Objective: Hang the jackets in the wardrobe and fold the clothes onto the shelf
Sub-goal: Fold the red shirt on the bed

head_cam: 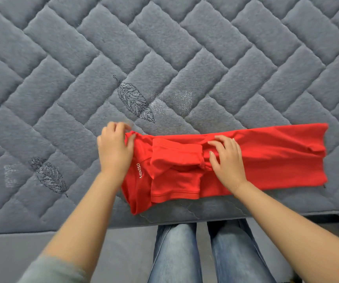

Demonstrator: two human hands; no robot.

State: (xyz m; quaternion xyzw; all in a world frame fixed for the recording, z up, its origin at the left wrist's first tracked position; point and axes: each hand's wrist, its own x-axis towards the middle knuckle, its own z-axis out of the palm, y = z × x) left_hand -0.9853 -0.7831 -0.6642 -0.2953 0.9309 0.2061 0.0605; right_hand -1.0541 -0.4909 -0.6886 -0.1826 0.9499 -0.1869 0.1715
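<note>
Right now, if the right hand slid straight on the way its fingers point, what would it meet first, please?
Probably the folded sleeve of the red shirt; the right hand points leftward across it, towards the left hand.

The person is wearing faded blue jeans point(205, 252), washed paler down the front of each thigh and darker along the seams. A soft grey-green sleeve point(52, 270) with a slightly fuzzy knit is sitting pushed up on the left forearm, leaving the arm bare from there to the wrist. Only a sliver of the same fabric is showing at the right arm's edge. The left hand point(114, 149) and right hand point(226, 160) are wearing no gloves.
</note>
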